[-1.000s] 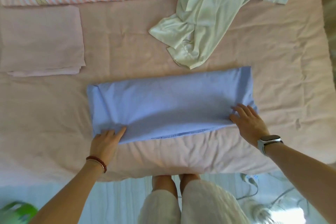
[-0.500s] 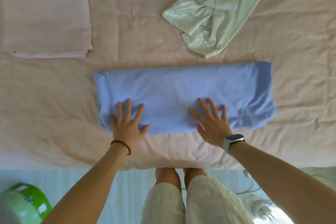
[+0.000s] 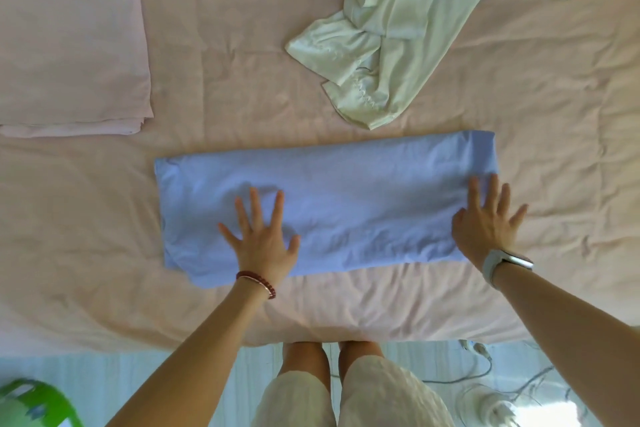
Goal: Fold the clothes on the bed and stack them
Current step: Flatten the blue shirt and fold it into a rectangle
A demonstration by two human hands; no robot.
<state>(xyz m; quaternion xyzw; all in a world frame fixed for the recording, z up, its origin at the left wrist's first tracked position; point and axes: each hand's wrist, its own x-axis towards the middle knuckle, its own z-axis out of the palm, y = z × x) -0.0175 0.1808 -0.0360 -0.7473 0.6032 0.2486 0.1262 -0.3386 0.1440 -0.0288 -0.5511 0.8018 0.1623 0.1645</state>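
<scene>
Your left hand (image 3: 260, 242) lies flat, fingers spread, on the blue cloth (image 3: 329, 204), mid-bed near you. Your right hand (image 3: 485, 222) presses open-fingered at its right end. Pin the left, bring the right end across squarely, edges matched, before stacking.

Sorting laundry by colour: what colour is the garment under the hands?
Light blue garment, seen in the head view.

No text, label, brand, number or sign can be read anywhere in the head view.
</scene>
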